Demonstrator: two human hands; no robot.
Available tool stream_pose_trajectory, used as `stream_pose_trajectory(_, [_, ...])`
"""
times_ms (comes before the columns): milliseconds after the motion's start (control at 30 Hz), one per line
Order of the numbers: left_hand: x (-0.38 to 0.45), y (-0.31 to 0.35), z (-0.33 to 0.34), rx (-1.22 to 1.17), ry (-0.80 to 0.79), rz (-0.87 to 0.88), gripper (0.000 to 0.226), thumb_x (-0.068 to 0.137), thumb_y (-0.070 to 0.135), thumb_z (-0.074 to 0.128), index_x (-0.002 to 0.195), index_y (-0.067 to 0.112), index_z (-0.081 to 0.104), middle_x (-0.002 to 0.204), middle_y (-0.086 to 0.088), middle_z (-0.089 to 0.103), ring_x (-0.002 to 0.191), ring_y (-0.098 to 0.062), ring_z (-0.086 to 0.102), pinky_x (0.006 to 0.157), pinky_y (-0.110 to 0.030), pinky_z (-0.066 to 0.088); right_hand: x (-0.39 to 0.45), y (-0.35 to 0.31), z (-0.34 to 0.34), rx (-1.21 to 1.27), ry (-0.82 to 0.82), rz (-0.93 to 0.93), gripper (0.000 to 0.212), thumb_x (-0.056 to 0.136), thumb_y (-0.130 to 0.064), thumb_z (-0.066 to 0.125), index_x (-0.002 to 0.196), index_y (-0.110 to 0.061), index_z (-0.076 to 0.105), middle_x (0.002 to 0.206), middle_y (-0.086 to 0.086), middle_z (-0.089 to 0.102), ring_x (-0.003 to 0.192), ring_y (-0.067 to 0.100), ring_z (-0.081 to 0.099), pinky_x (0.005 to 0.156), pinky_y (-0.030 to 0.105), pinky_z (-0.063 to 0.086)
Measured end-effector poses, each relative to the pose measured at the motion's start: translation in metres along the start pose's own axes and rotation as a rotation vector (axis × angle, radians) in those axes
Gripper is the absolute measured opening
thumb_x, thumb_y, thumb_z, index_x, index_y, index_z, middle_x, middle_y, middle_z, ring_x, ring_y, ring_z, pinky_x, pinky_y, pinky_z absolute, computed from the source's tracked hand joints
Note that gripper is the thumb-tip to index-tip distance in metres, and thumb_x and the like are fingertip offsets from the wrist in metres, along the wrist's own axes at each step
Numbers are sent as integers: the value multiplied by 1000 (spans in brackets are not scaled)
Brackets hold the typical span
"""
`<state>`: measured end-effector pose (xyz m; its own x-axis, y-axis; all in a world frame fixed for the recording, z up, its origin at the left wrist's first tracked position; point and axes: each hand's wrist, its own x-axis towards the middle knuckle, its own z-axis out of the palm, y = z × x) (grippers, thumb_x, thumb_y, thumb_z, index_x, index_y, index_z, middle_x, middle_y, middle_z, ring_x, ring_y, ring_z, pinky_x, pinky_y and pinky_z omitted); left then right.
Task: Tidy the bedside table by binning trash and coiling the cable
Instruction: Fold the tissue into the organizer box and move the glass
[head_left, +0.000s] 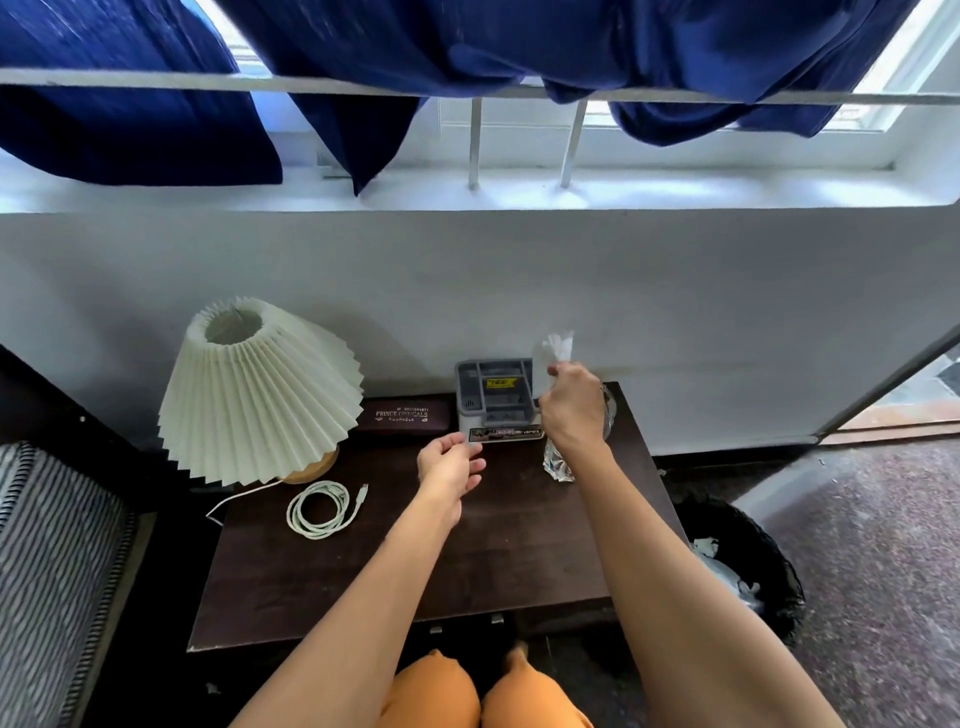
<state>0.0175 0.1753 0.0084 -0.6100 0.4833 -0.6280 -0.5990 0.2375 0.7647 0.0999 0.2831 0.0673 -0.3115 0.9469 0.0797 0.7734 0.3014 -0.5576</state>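
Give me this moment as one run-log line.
cable: coiled on table | right hand: grips clear wrapper | left hand: at organizer label, grip unclear | bin: holds trash
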Motion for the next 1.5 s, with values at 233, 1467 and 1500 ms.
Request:
stream_pose_trajectory(233, [18,5,6,40,4,35,26,89,9,58,114,14,57,96,-2,67,71,-10,62,59,-23,49,18,2,17,-211,-70,-49,33,87,8,47,117,4,60,113,19,64,101,38,63,85,43,52])
stream_pose_trajectory(1467, [36,10,20,118,-43,29,20,91,13,53,111,17,59,97,1,68,79,-10,64,65,-24,50,44,11,49,-382,-223,-106,28,84,11,48,107,3,61,112,20,63,105,38,60,83,42,50])
stream_pose_trajectory(1500, [36,10,19,120,-45,27,20,91,14,53,110,17,59,97,1,67,79,-10,64,65,-24,50,44,11,49,-411,-220,-122,27,84,8,49,107,2,62,112,20,64,108,37,58,87,42,49])
